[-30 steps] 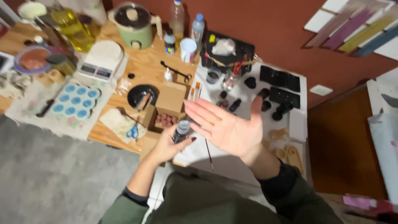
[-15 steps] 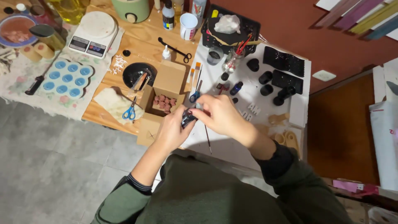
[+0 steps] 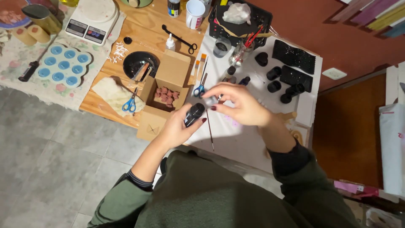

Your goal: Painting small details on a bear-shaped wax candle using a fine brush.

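My left hand [image 3: 179, 128] holds a small black bottle [image 3: 194, 115] tilted over the near edge of the white work surface [image 3: 249, 139]. My right hand [image 3: 238, 103] is curled around the bottle's pale cap [image 3: 211, 100], pinching it just above the bottle's neck. Right beside my left hand, an open cardboard box [image 3: 166, 90] with several reddish-brown pieces inside sits on the wooden table [image 3: 145, 31]. A thin brush [image 3: 209, 128] lies on the white surface under my hands.
Blue-handled scissors [image 3: 201, 88] lie by the box, another pair [image 3: 130, 103] on a cloth. A black dish [image 3: 141, 64], blue mould tray [image 3: 63, 65], kitchen scale [image 3: 92, 17], white mug [image 3: 195, 12], black moulds [image 3: 293, 57] and small black jars [image 3: 274, 80] fill the table.
A second ago my right hand was open, palm up, above the table. It has since come down and closed on the cap of the bottle in my left hand. The view shifted closer.
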